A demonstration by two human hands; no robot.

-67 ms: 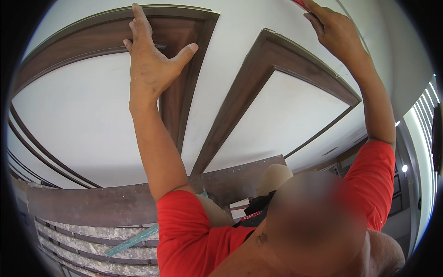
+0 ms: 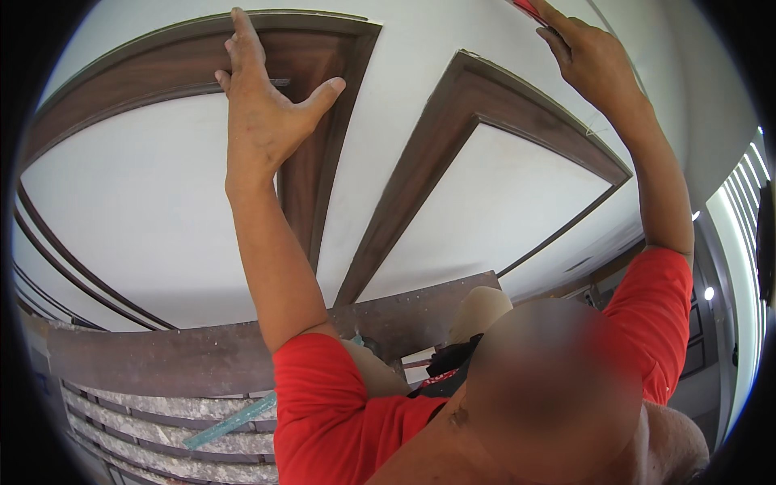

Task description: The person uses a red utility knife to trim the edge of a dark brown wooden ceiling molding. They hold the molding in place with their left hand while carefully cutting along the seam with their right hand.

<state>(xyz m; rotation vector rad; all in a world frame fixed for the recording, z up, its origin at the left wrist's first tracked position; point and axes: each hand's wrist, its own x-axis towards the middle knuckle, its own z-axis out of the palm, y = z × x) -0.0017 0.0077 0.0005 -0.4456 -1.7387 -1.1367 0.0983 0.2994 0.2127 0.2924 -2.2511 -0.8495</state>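
Against the white ceiling, the left hand (image 2: 259, 113) presses flat, grip spread, on the dark brown wooden trim strip (image 2: 315, 56); the right hand (image 2: 594, 61) pinches a red tool (image 2: 529, 10). Keep pressure even, I'd judge.

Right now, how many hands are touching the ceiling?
2. The left hand lies flat on the dark wooden trim at upper left; the right hand presses a small red thing at upper right, partly cut off.

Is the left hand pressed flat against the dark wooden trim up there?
Yes, the left hand lies open with its fingers spread flat against the dark wooden trim on the white ceiling.
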